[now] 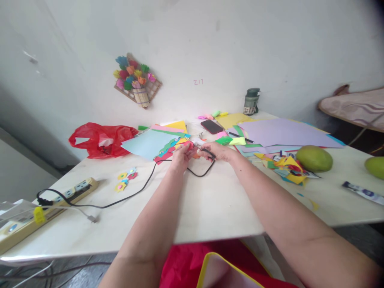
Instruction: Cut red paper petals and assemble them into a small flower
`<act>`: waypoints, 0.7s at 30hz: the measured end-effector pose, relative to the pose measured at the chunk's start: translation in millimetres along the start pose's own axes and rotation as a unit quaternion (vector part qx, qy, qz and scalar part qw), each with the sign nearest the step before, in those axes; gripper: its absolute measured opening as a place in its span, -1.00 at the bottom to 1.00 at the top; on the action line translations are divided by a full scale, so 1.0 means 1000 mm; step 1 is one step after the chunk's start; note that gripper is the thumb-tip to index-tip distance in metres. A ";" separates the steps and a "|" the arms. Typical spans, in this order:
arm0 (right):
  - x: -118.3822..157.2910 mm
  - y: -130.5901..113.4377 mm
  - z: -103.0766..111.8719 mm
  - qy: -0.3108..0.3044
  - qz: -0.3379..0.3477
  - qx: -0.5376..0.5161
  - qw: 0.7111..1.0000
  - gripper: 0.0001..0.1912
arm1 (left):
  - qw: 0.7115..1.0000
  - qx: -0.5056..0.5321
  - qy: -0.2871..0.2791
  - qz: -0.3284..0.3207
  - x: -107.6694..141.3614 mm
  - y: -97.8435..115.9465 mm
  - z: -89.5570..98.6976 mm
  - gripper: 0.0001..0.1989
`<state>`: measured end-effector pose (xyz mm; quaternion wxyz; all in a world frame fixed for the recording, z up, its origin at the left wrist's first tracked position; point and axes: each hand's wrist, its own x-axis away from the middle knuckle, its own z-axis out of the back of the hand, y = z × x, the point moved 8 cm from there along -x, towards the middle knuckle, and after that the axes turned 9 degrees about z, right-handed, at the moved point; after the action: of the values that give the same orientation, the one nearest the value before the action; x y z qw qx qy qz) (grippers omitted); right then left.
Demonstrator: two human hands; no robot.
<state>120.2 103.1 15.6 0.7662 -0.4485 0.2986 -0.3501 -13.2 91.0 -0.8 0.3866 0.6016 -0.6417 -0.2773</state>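
My right hand (221, 152) is closed round the black handles of a pair of scissors (209, 152), whose blades point left towards my other hand. In my left hand (181, 158) a small pinkish-red paper piece (187, 145) is pinched, close to the blades. Whether the blades touch the paper I cannot tell. Just beyond my left hand lie strips of coloured paper (168, 149) and a light blue sheet (151, 145). A black cord (144, 186) runs over the table and passes beneath my hands. Several small paper flowers (121, 186) lie to the left.
A power strip (67, 196) and a red plastic bag (99, 138) are on the left. Towards the back stand a phone (211, 127) and a green bottle (251, 102). Rightward lie purple sheets (279, 132), paper scraps (289, 166), a green mango (314, 158) and a tube (364, 193).
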 end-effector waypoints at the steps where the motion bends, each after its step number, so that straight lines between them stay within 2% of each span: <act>1: 0.000 0.001 0.000 -0.004 -0.001 -0.003 1.000 -0.88 | 1.000 -0.001 0.000 -0.005 -0.001 0.000 0.001 -0.93; 10: 0.002 -0.002 -0.001 -0.026 0.010 -0.016 0.999 -0.82 | 1.000 0.000 -0.018 -0.023 -0.001 0.001 0.000 -0.86; 21: 0.006 -0.009 -0.001 -0.029 0.025 -0.029 0.999 -0.75 | 0.999 -0.016 -0.014 -0.024 0.001 0.002 -0.001 -0.90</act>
<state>120.1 94.8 22.3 0.7697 -0.4728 0.2975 -0.3091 -13.8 90.6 1.2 0.3801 0.6068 -0.6279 -0.3050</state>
